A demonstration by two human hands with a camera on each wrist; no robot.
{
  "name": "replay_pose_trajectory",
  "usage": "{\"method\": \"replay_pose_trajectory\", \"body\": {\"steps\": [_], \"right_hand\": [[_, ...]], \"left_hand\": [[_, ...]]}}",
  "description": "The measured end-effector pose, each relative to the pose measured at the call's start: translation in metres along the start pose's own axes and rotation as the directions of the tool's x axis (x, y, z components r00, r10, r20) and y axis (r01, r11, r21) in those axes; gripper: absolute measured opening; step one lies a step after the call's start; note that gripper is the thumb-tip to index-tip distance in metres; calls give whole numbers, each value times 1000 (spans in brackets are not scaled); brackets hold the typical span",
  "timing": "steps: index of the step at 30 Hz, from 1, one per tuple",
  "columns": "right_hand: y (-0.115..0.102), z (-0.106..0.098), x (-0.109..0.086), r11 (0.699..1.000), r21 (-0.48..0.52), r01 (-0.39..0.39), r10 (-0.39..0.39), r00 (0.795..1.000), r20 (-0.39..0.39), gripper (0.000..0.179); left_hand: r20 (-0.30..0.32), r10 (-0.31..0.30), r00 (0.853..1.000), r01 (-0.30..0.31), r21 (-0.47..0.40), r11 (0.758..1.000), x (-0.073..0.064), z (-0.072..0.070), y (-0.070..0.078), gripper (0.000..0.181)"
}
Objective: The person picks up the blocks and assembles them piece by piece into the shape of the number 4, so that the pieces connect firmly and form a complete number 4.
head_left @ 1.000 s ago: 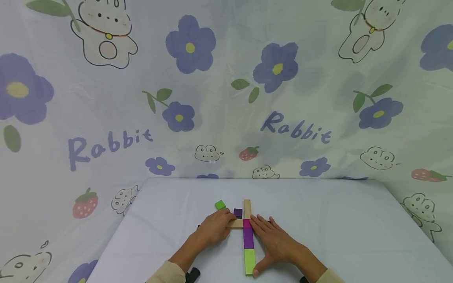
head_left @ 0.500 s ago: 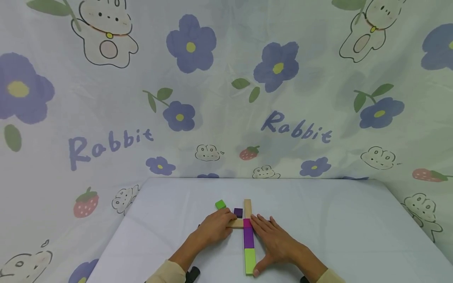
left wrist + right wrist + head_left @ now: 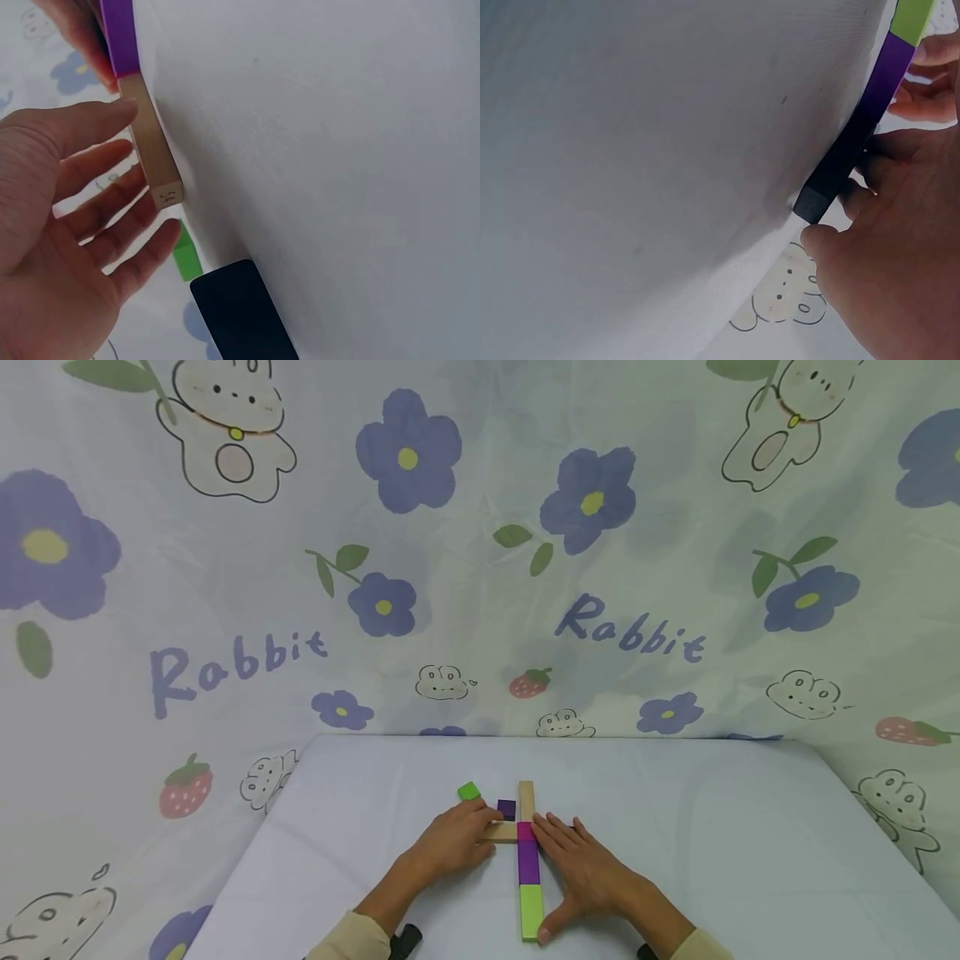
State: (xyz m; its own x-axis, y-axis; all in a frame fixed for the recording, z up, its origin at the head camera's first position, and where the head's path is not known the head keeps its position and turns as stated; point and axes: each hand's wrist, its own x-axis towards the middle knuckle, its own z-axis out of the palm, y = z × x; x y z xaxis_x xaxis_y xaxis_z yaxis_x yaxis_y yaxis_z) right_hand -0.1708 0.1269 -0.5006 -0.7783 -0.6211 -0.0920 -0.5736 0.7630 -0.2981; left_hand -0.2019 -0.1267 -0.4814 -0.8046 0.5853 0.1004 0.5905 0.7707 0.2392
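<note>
My left hand [image 3: 453, 839] is at a pale wooden block [image 3: 501, 833] that sticks out left from a row of blocks. In the left wrist view its fingers [image 3: 112, 210] look loose and spread beside the wood, and the thumb overlaps the wood's edge. My right hand [image 3: 588, 872] lies along the right side of the row with fingers extended, thumb beside the green block. The row runs from a wooden block [image 3: 527, 802] through magenta [image 3: 526, 832] and purple [image 3: 528, 862] to light green [image 3: 531, 912]. The right wrist view shows a dark block [image 3: 836, 169] beside the right fingers.
A dark purple cube [image 3: 507, 809] sits left of the far wooden block. Farther left is a green cube [image 3: 468, 791], partly behind the left hand. A black oblong [image 3: 244, 307] lies low in the left wrist view. The white table [image 3: 712, 827] meets a patterned cloth [image 3: 480, 568] behind.
My left hand has loosened and slid slightly left, so more of the left wooden block shows. The right hand and the row stay put; the head view has shifted a little.
</note>
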Motion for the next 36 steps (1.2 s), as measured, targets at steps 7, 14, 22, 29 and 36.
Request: {"method": "replay_pose_trajectory", "body": {"steps": [7,14,22,29,36], "right_hand": [[0,0,0,1000,4,4,-4,1000,1,143],[0,-1,1,1000,10,-17,17,1000,21,143],[-1,-1,1,1000,10,-20,19,1000,23,144],[-3,-2,2,999,15,-39,39,999,36,143],[-3,-2,2,999,6,-42,42,998,37,144]], "left_hand": [[14,-25,1000,25,-21,999,-1,-2,0,40],[12,-46,999,46,-36,998,-5,-6,-2,45],[-27,-75,997,72,-86,994,-6,-10,-12,49],[-77,-111,991,99,-142,985,-3,-16,-21,56],[-88,-156,984,132,-234,963,2,-18,-34,66]]}}
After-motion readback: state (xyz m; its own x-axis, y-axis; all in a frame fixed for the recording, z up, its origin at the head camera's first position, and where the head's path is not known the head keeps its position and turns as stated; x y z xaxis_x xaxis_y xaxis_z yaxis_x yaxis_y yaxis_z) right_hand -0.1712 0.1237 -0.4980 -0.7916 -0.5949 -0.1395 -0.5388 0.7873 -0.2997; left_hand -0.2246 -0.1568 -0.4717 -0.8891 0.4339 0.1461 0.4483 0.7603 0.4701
